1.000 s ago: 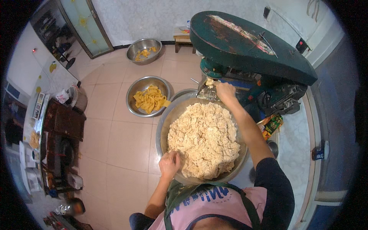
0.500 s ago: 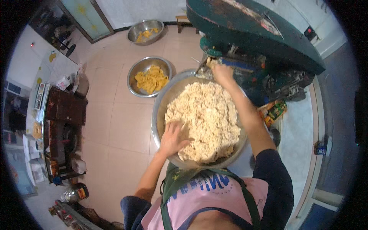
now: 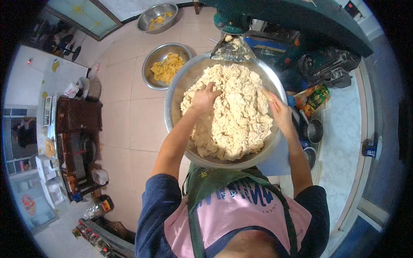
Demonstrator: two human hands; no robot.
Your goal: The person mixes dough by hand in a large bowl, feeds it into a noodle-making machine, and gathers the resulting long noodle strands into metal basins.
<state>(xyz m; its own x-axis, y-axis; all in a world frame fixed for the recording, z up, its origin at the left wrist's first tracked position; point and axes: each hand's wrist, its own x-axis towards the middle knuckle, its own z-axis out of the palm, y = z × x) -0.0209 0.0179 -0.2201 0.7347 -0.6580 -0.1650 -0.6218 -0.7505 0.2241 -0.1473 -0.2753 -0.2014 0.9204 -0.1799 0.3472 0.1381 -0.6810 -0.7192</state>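
Steel bowls [image 3: 174, 92] three, hands [image 3: 204, 96] two

There is one view, from the left of two fisheye cameras worn on the person's head. It looks almost straight down from standing height. The large steel bowl [image 3: 178, 92] of crumbly dough [image 3: 228, 112] sits near the picture's middle, close below the lens, and the person's apron [image 3: 232, 210] fills the lower edge. The green machine [image 3: 301, 17] lies along the top edge, the tiled floor [image 3: 129, 124] spreads to the left, and a marble counter [image 3: 344, 129] curves down the right. Straight lines bend toward the dark round rim.
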